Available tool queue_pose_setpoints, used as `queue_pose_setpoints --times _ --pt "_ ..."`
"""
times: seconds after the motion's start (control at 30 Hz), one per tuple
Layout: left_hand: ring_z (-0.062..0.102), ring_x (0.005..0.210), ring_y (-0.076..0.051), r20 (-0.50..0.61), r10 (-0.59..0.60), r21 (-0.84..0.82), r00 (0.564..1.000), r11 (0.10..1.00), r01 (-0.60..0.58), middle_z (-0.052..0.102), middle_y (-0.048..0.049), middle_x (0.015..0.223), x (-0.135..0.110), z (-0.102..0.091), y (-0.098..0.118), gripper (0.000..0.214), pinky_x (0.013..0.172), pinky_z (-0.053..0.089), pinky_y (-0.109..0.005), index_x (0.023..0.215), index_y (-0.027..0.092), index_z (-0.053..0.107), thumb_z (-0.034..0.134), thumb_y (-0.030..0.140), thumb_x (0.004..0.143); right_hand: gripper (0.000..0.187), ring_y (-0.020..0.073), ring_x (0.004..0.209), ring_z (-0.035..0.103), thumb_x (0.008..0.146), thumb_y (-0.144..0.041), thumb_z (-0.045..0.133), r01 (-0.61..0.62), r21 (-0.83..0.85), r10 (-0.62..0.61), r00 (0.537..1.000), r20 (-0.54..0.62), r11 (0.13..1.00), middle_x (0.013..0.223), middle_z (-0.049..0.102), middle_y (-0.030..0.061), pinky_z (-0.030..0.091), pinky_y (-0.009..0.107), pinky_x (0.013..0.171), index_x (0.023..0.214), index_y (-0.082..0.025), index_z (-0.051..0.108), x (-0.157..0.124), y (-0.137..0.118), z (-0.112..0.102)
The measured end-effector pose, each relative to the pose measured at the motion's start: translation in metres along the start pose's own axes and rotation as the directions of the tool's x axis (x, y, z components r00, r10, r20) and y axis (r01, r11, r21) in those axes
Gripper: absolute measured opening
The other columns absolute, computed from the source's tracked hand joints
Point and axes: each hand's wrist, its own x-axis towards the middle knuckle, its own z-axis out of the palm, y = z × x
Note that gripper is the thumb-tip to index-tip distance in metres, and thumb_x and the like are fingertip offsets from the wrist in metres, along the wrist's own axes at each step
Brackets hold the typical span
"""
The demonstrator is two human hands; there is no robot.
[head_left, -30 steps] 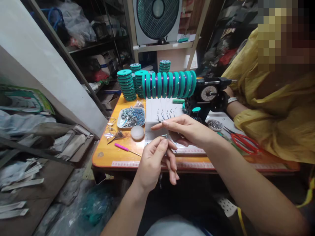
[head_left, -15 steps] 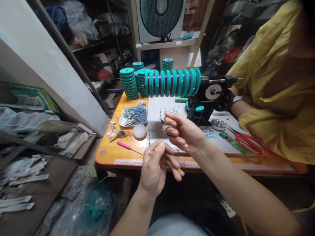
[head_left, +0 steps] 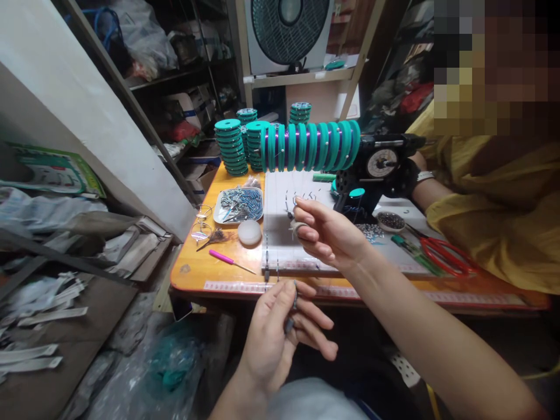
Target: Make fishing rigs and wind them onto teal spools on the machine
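My left hand (head_left: 275, 332) is low in front of the table edge. Its thumb and forefinger pinch a small dark piece of fishing tackle (head_left: 289, 325), while the other fingers spread outward. Higher up, over the white board (head_left: 284, 239), my right hand (head_left: 326, 233) has its thumb and forefinger pinched together on a thin line, only faintly visible. A pale wrap (head_left: 297, 228) circles one of its fingers. Above that hand is a row of teal foam spools (head_left: 310, 146) wound with purple, mounted on a black winding machine (head_left: 382, 160).
On the left stand a tray of small metal tackle (head_left: 240, 205), a round white tub (head_left: 249, 233) and a pink-handled hook tool (head_left: 221, 256). Stacked spools (head_left: 230, 149) sit behind. Red scissors (head_left: 446, 254) lie right, near a co-worker's yellow sleeve (head_left: 481, 233). A fan (head_left: 289, 29) faces me.
My left hand has moved down and away from my right hand, its lower fingers spreading wider. The dark piece in it shows more clearly. My right hand stays nearly in place.
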Motion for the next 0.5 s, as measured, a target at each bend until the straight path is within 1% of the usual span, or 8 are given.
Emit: queue_pose_setpoints --times 0.1,0.23,0.37,0.5 --pt "0.068 0.046 -0.016 0.04 -0.021 -0.05 0.999 0.998 0.023 0.073 -0.0062 0.066 -0.005 -0.002 -0.005 0.035 0.053 0.06 -0.027 0.095 0.01 0.063 0.037 0.033 0.102 0.048 0.0037 0.021 0.03 0.1 -0.038 0.037 0.015 -0.008 -0.015 1.0 0.001 1.0 0.04 0.044 -0.0041 0.018 0.012 0.021 0.056 -0.018 0.037 0.0 0.0 -0.001" --pt "0.069 0.047 -0.017 0.094 -0.016 -0.113 0.995 0.993 0.027 0.073 -0.007 0.064 -0.014 -0.009 -0.011 0.04 0.053 0.06 -0.028 0.086 0.01 0.062 0.033 0.032 0.103 0.047 0.0037 0.021 0.03 0.1 -0.037 0.036 0.029 -0.003 -0.029 1.0 -0.01 1.0 0.04 0.044 -0.0041 0.018 0.012 0.021 0.057 -0.018 0.037 -0.001 0.0 -0.004" --pt "0.071 0.05 -0.018 0.112 -0.01 -0.12 0.994 0.992 0.024 0.074 -0.0105 0.07 -0.021 -0.014 -0.011 0.044 0.055 0.059 -0.027 0.083 0.01 0.061 0.027 0.03 0.104 0.045 0.0036 0.022 0.029 0.098 -0.039 0.042 0.028 0.001 -0.028 1.0 0.0 1.0 0.04 0.045 -0.0048 0.019 0.012 0.021 0.058 -0.019 0.037 0.0 0.001 -0.004" --pt "0.071 0.052 -0.018 0.115 0.014 -0.13 0.993 0.992 0.001 0.075 -0.0104 0.071 -0.024 -0.013 -0.012 0.044 0.056 0.06 -0.026 0.082 0.01 0.06 0.027 0.029 0.104 0.044 0.0034 0.022 0.03 0.096 -0.038 0.045 0.036 -0.006 -0.036 0.999 0.011 0.999 0.04 0.045 -0.0051 0.019 0.012 0.022 0.058 -0.018 0.037 0.0 0.002 -0.005"
